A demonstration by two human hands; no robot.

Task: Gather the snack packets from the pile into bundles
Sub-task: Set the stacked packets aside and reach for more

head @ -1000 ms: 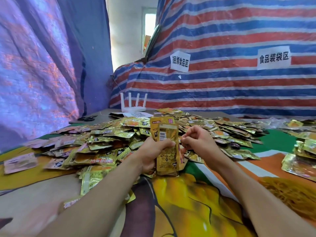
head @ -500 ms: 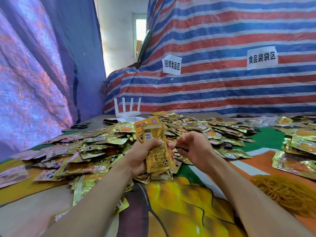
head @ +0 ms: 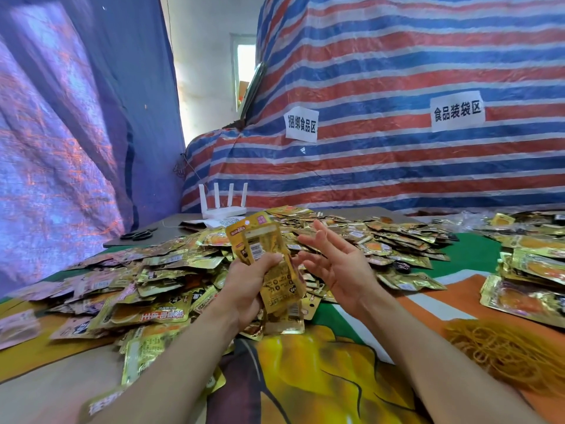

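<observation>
Rubber bands (head: 507,353) lie heaped at near right on the tabletop (head: 39,390). The left hand (head: 247,289) holds a bundle (head: 269,264) of gold packets upright above the tabletop, fingers curled round its middle. The right hand (head: 333,264) is just beside the bundle, fingers spread wide and holding nothing. The pile (head: 171,270) of loose packets lies behind both hands. At the far edge are scissors (head: 139,234) and a router (head: 223,206) with 4 antennas.

rubber bands (head: 504,353): cut by right edge | packets (head: 18,327) far left: blurred | scissors (head: 139,234): perhaps, too small
</observation>
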